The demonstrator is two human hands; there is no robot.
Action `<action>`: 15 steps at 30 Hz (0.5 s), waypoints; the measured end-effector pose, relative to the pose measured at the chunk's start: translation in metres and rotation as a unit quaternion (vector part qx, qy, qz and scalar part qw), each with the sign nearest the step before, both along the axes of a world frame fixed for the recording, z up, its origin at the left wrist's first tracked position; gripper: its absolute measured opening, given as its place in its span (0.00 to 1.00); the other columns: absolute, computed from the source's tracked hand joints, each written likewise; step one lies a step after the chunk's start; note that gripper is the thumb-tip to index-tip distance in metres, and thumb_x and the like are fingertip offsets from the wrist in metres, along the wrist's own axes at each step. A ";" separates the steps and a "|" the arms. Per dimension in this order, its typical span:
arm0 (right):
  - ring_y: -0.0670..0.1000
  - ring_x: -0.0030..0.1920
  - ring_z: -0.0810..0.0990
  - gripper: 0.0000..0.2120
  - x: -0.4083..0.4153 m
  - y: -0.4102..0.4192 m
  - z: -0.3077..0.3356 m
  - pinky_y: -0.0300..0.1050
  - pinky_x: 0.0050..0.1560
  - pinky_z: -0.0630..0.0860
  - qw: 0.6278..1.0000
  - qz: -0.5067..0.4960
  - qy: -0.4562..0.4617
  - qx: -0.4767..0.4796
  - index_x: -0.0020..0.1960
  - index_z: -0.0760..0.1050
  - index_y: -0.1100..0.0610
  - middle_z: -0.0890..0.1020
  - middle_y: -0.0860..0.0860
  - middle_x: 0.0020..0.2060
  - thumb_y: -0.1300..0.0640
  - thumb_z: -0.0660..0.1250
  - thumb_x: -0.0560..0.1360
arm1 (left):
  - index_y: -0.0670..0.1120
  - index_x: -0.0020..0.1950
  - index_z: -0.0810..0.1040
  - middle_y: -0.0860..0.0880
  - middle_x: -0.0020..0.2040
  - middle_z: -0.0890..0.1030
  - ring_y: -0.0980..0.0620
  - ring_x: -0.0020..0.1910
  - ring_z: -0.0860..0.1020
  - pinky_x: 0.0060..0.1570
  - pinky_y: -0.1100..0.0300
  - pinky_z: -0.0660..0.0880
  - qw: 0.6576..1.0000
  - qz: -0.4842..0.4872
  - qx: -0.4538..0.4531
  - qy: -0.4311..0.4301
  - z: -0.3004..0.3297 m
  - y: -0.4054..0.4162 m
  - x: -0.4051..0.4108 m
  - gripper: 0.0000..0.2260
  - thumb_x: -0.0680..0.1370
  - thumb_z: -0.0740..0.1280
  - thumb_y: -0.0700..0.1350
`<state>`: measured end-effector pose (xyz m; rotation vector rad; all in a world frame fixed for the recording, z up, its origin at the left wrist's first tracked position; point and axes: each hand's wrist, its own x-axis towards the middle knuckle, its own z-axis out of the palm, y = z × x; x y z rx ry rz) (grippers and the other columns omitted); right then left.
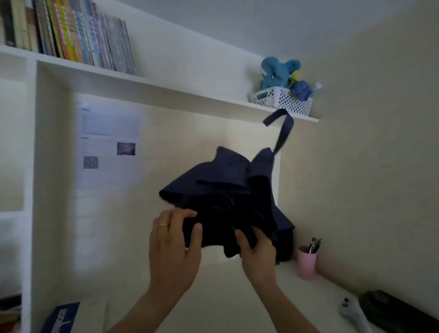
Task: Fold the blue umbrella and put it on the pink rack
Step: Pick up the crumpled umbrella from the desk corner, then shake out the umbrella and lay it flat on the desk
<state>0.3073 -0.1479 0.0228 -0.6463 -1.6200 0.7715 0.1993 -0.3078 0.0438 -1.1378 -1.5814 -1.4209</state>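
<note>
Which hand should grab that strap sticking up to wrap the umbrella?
Probably the right hand: the strap sticks up on the umbrella's right side, nearer it. The left hand could keep gripping the folds.

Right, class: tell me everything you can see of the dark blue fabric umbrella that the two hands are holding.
The dark blue fabric umbrella is collapsed but not yet wrapped: its canopy hangs in loose, bunched folds. It is held up in front of the wall, above the desk. A narrow closing strap sticks up from its top right and curls over. The left hand grips the lower left folds; the right hand pinches the fabric at the lower middle. No handle shows.
</note>
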 end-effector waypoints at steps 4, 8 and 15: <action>0.57 0.52 0.83 0.15 -0.001 0.005 -0.016 0.46 0.46 0.75 0.994 -0.082 -0.006 0.072 0.63 0.78 0.56 0.85 0.54 0.50 0.51 0.68 0.79 | 0.48 0.60 0.77 0.47 0.62 0.74 0.46 0.60 0.71 0.57 0.49 0.72 0.999 0.027 0.017 0.014 0.021 -0.001 -0.001 0.12 0.78 0.66 0.49; 0.57 0.55 0.80 0.15 -0.002 0.005 -0.023 0.50 0.49 0.76 0.987 -0.092 -0.022 0.127 0.64 0.72 0.50 0.81 0.50 0.55 0.52 0.67 0.79 | 0.48 0.60 0.75 0.48 0.63 0.71 0.46 0.61 0.68 0.59 0.48 0.71 0.998 -0.053 0.025 0.010 0.036 -0.001 0.004 0.17 0.72 0.63 0.46; 0.56 0.56 0.78 0.18 -0.006 -0.003 -0.007 0.54 0.52 0.79 0.979 -0.123 0.010 0.165 0.67 0.70 0.53 0.76 0.52 0.59 0.57 0.68 0.79 | 0.49 0.58 0.76 0.50 0.58 0.72 0.51 0.56 0.69 0.53 0.57 0.69 0.996 -0.018 0.052 0.065 0.069 0.002 0.030 0.11 0.76 0.66 0.49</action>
